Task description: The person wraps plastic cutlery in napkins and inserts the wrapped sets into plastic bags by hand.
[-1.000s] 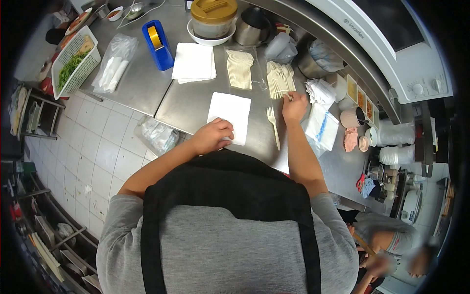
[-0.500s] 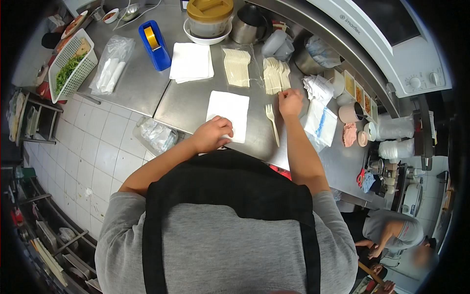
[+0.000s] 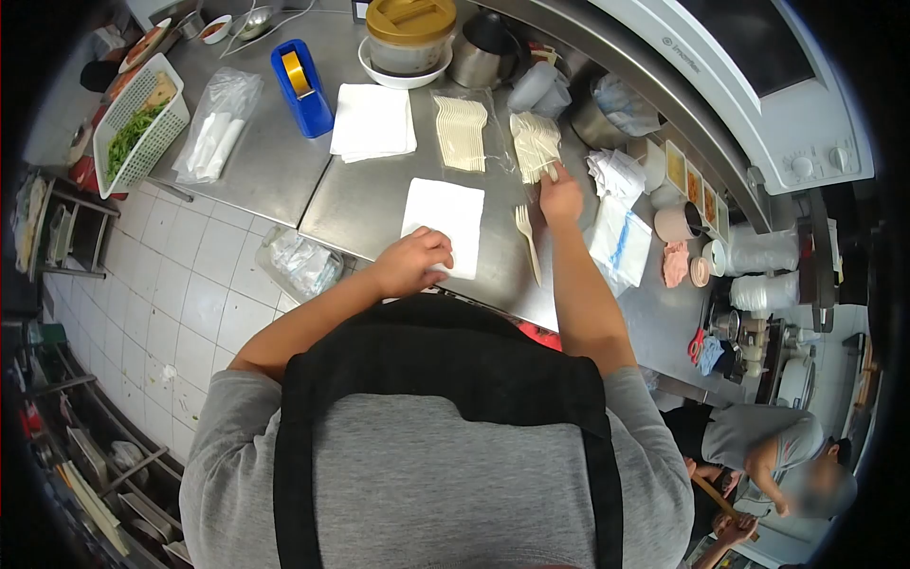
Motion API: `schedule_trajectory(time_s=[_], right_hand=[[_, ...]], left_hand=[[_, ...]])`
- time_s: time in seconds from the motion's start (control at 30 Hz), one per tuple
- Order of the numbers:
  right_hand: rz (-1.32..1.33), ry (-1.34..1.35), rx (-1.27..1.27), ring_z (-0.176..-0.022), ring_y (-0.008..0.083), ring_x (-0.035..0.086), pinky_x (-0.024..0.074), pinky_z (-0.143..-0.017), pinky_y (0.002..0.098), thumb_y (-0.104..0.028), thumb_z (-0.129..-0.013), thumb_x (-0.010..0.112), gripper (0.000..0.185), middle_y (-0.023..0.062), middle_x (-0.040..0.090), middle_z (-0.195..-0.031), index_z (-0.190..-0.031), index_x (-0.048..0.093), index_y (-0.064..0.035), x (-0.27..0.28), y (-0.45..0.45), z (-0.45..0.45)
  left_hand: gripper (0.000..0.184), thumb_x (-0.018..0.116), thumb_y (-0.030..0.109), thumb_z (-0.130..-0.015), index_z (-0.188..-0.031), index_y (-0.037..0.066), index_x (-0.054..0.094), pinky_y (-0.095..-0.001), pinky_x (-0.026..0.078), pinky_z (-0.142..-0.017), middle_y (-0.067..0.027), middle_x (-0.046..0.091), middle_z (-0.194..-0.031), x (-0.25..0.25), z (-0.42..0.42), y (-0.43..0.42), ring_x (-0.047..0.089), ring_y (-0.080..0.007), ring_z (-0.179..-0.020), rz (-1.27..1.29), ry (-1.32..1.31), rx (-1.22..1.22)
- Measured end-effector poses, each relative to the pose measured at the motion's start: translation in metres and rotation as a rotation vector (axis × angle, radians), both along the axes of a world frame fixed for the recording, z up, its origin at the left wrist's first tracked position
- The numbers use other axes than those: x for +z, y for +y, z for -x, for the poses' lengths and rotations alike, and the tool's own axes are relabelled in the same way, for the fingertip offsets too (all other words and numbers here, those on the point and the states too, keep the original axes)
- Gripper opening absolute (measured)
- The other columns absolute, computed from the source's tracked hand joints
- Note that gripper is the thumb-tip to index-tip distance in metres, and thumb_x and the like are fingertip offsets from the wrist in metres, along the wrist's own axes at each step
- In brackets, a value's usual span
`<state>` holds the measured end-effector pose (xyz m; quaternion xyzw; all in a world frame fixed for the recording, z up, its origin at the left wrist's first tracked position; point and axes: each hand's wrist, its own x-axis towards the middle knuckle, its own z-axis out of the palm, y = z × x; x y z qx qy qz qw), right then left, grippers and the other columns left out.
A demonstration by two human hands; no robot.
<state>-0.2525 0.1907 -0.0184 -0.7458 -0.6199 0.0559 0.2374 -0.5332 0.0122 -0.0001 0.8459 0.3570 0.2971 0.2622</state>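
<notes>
My left hand [image 3: 414, 261] rests with curled fingers on the lower left part of a white napkin [image 3: 457, 223]; anything inside its closed fingers is hidden. My right hand [image 3: 559, 194] is at the lower end of a fanned pile of cream spoons or forks [image 3: 534, 140], fingertips pinched on a handle end. A single cream fork [image 3: 527, 237] lies on the steel table between napkin and right forearm. Further back are a bagged stack of cream cutlery [image 3: 461, 135] and a stack of white napkins [image 3: 373, 121].
A blue tape dispenser [image 3: 303, 90], a plastic bag [image 3: 220, 128] and a green-filled basket [image 3: 142, 123] stand left. A gold-lidded tub [image 3: 409, 33] and steel jug [image 3: 483, 52] are behind. White packets [image 3: 621, 242] lie right. A co-worker [image 3: 763, 441] is at lower right.
My right hand has moved slightly up and left onto the end of the loose cutlery pile. The left hand stays on the napkin. The co-worker has shifted position.
</notes>
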Motion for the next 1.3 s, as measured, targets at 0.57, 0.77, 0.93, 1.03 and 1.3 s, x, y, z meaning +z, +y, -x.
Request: schedule_trajectory(time_s=[0.57, 0.77, 0.93, 1.03, 1.3], right_hand=[[-0.192, 0.26, 0.085, -0.073, 0.0318, 0.063, 0.0489, -0.069, 0.0413, -0.021, -0.08, 0.063, 0.02, 0.0148, 0.068, -0.079, -0.085, 0.072, -0.0038, 0.017, -0.034, -0.04], [0.051, 0.56, -0.135, -0.067, 0.0223, 0.061, 0.0479, -0.066, 0.0359, -0.022, -0.08, 0.066, 0.021, 0.0093, 0.065, -0.074, -0.091, 0.072, -0.0049, 0.001, -0.122, -0.097], [-0.151, 0.004, 0.039, -0.082, 0.029, 0.061, 0.0484, -0.074, 0.0402, -0.022, -0.075, 0.071, 0.027, 0.0128, 0.062, -0.086, -0.096, 0.069, -0.0049, 0.028, -0.153, -0.081], [-0.135, 0.0, 0.059, -0.075, 0.0299, 0.062, 0.0491, -0.07, 0.0378, -0.023, -0.073, 0.074, 0.028, 0.0134, 0.063, -0.082, -0.093, 0.069, -0.003, 0.026, -0.135, -0.072], [-0.069, 0.138, -0.02, -0.07, 0.0291, 0.063, 0.0496, -0.066, 0.0388, -0.021, -0.072, 0.074, 0.021, 0.0125, 0.065, -0.078, -0.083, 0.069, -0.0039, 0.045, -0.147, -0.065]], left_hand=[[0.023, 0.074, 0.012, -0.073, -0.092, 0.012, 0.062, -0.0369, 0.045, -0.088, -0.0056, 0.056, -0.108, -0.003, 0.003, 0.004, 0.052, -0.0276, -0.102, -0.02, 0.018, -0.037], [0.021, 0.073, 0.01, -0.074, -0.091, 0.011, 0.062, -0.0373, 0.047, -0.084, -0.005, 0.057, -0.105, 0.001, 0.002, 0.004, 0.052, -0.0274, -0.099, 0.007, 0.007, -0.05], [0.021, 0.072, 0.011, -0.074, -0.093, 0.011, 0.062, -0.038, 0.046, -0.084, -0.0055, 0.056, -0.105, 0.009, -0.003, 0.003, 0.052, -0.0269, -0.1, -0.005, 0.054, -0.049], [0.026, 0.073, 0.013, -0.074, -0.099, 0.012, 0.062, -0.0406, 0.044, -0.088, -0.0052, 0.056, -0.112, 0.017, -0.005, 0.0, 0.051, -0.0268, -0.106, -0.08, 0.093, -0.008], [0.047, 0.074, 0.015, -0.072, -0.117, 0.015, 0.06, -0.0426, 0.038, -0.101, -0.0075, 0.051, -0.133, 0.019, 0.013, -0.011, 0.042, -0.0296, -0.128, -0.142, 0.244, -0.074]])
